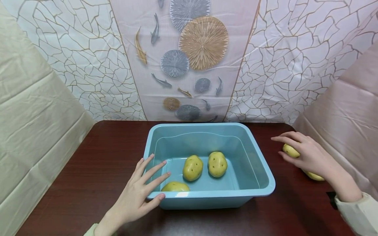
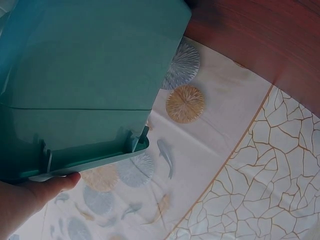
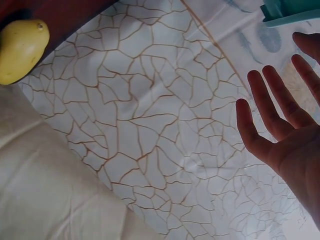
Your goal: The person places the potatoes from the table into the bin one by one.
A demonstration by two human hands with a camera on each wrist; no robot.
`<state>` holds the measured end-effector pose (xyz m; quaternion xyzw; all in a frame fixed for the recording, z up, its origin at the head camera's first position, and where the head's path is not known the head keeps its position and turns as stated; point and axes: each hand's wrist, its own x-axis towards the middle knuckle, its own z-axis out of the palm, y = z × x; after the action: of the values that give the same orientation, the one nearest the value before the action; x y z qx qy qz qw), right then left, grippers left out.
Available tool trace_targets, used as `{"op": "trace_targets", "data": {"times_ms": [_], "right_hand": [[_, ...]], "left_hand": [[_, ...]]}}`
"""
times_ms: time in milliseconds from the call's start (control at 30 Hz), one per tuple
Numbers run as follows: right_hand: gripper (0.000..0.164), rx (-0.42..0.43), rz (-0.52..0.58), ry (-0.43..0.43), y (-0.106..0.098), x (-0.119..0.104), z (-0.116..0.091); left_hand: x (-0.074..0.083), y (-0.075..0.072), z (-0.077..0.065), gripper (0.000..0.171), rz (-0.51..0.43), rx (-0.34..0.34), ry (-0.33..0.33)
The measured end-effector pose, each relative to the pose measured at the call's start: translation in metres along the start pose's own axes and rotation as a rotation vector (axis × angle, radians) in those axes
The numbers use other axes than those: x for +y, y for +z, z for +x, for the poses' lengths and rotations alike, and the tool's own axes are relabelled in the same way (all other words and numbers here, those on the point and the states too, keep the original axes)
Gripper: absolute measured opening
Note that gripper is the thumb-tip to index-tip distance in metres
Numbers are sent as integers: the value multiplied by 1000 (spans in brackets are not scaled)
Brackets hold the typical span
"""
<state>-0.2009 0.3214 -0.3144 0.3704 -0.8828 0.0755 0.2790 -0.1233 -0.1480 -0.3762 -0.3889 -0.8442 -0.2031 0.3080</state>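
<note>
A light blue plastic tub (image 1: 206, 194) stands on the table, holding several yellow potatoes, two side by side near the middle (image 1: 193, 168) (image 1: 217, 164) and one (image 1: 175, 186) by the front left corner. Over the tub's left front corner, my left hand (image 1: 137, 190) spreads its fingers inside, with its thumb at the rim. In the left wrist view the thumb (image 2: 62, 184) lies along the tub's edge. Right of the tub, my right hand (image 1: 305, 152) hovers with loosely extended fingers above a yellow oblong piece (image 1: 290, 150), partly hiding it. Another yellow piece (image 1: 313, 176) shows under the wrist.
The dark red-brown tabletop (image 1: 88, 177) runs out to both sides of the tub. A patterned cloth (image 1: 203, 95) hangs behind it, with plain cloth walls at the left (image 1: 38, 108) and right (image 1: 339, 121).
</note>
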Motion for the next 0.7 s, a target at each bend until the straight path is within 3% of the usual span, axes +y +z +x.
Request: {"op": "trace_targets", "data": {"times_ms": [233,700], "right_hand": [[55,5,8,28,3,9,-3],[54,-31,-4,134,7,24,-18]], "left_hand": [[0,0,1,41,6,4,7],[0,0,0,41,12,4,12]]}}
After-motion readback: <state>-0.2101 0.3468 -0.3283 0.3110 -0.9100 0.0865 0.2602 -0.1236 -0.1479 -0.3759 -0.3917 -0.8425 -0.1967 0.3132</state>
